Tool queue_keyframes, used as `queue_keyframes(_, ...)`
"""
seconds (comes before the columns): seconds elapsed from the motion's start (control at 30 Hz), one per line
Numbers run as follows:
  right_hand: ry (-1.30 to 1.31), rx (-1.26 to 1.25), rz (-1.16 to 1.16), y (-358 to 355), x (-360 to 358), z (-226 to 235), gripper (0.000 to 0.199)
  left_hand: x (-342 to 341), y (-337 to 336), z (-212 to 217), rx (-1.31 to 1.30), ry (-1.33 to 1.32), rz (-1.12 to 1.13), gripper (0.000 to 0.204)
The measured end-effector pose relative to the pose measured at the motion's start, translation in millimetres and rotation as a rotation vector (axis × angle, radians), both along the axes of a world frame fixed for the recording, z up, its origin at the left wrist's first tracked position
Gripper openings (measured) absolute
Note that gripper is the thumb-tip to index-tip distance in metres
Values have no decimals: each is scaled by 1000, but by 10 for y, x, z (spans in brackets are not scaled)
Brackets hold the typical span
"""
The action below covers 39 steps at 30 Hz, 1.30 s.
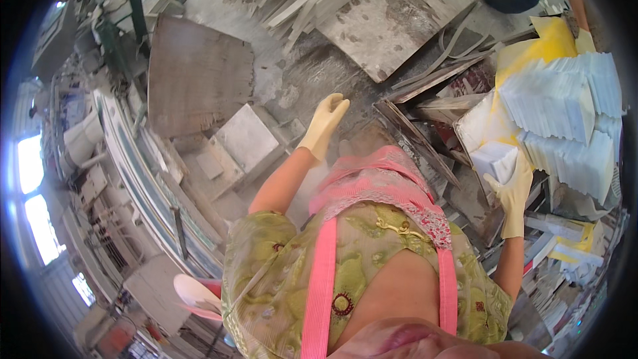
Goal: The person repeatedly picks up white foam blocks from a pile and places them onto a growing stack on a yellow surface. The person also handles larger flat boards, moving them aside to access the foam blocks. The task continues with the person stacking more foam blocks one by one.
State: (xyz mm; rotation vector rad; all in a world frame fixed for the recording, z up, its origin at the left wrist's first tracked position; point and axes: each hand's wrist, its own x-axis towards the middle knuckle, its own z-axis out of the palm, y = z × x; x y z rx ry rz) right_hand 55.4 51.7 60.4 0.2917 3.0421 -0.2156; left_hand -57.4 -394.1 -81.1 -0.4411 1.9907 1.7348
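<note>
My right hand [515, 189], in a pale yellow rubber glove, grips a white rectangular block [495, 158] from below, at the front of a stack of white blocks [565, 103] piled on my right. A yellow sheet [541, 43] lies over part of that stack. My left hand [324, 123], gloved the same way, hangs free out in front of me with its fingers loosely curled and nothing in it, above the dusty floor. My green patterned top and pink apron fill the lower middle of the view.
A large brown board [199, 73] and a grey stone slab [389, 26] lie on the floor ahead. A pale square block [247, 138] sits left of my left hand. Long strips and offcuts [425, 139] lean near the stack. A long bench [143, 173] runs along the left.
</note>
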Motion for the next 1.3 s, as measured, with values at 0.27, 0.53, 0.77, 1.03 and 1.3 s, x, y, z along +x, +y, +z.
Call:
queue_keyframes(0.27, 221, -20, 64, -569, -1287, 87, 101, -1172, -124, 172, 50, 146, -19, 51)
queue_keyframes(0.53, 179, -62, -62, -904, -3000, -384, 95, -2357, -1189, -141, -115, 110, 27, 50)
queue_keyframes(0.77, -7, -88, -351, -1107, -3898, -898, 80, -4020, -1550, -603, -177, 131, -144, 39)
queue_keyframes(1.03, -170, -11, -594, -900, -4134, -1028, 84, -5733, -573, -200, -85, 335, -451, 40)
queue_keyframes(1.3, -214, 26, -661, 100, -5299, -1399, 84, -7449, 1225, -16, -443, 926, -1040, 43)
